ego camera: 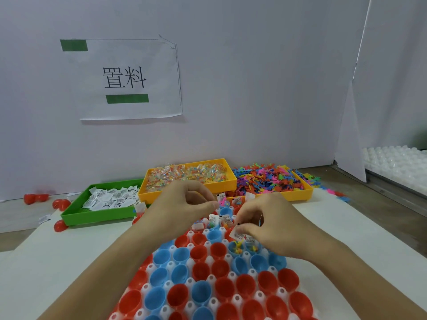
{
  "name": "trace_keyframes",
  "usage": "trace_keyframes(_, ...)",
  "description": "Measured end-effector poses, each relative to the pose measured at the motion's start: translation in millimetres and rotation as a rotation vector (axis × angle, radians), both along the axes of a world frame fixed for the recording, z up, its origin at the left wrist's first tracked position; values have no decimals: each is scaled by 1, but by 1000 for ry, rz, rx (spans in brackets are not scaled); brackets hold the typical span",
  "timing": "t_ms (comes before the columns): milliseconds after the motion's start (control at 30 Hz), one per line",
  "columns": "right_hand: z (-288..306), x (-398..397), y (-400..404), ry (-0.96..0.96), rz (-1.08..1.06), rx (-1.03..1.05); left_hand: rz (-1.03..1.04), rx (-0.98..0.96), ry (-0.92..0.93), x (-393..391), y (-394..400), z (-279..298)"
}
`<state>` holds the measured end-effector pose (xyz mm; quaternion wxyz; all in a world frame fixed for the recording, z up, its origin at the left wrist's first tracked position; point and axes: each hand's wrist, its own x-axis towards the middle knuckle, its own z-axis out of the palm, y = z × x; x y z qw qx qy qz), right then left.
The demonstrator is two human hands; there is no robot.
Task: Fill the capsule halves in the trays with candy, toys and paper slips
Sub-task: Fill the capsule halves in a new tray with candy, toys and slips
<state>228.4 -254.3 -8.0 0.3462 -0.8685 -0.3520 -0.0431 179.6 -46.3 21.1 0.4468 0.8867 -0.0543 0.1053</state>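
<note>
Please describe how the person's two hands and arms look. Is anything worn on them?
Both forearms are bare, with no sleeves in view. The left hand shows no gloves, rings or watch. The right hand is also ungloved, with dark polish on its thumbnail.

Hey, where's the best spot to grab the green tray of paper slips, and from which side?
Probably by the near long rim of the green tray, coming from the front left. That edge faces the person and is bare, while the yellow candy tray crowds its right end, and the slips sit loose inside, so keep it level.
</note>
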Motion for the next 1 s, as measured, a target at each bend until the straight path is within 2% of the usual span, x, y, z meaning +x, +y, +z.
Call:
trace_keyframes(333,-8,0,2,20,-17,-134,-34,80,-31,0,2,3)
trace_keyframes(667,-5,-2,1,15,56,-153,-41,64,-18,-1,2,5)
trace_keyframes(900,-9,-1,4,-136,70,-221,-42,49,-13,-2,2,7)
trace_keyframes(1000,-10,0,5,-142,57,-204,-38,32,-21,-2,3,6)
